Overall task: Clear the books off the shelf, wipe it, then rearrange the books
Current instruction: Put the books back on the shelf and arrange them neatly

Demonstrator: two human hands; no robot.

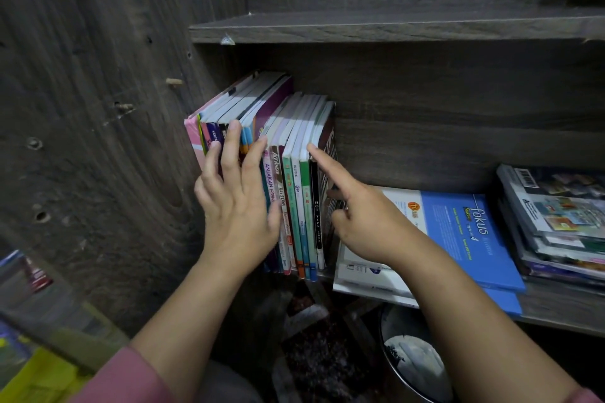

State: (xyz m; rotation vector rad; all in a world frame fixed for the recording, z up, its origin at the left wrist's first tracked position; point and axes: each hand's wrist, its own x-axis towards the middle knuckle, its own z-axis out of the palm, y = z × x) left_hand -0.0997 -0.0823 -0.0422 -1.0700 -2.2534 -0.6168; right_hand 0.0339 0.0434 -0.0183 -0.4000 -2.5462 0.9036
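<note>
A row of upright books (296, 193) leans against the left wall of a dark wooden shelf (556, 314). My left hand (237, 203) lies flat on the spines at the left of the row, fingers spread. My right hand (357, 219) points with its index finger at the top of the rightmost upright book, a dark one (329, 137), its other fingers curled at that book's outer cover. To the right, a blue "fokus" book (468, 235) lies flat on a short stack. Another stack of flat books (556, 222) sits at the far right.
An upper shelf board (393, 28) runs above the books. The cabinet's side panel (98, 108) stands at the left. Below the shelf is a round dark bin (412, 357) with white contents. Blurred coloured items (36, 376) lie at the lower left.
</note>
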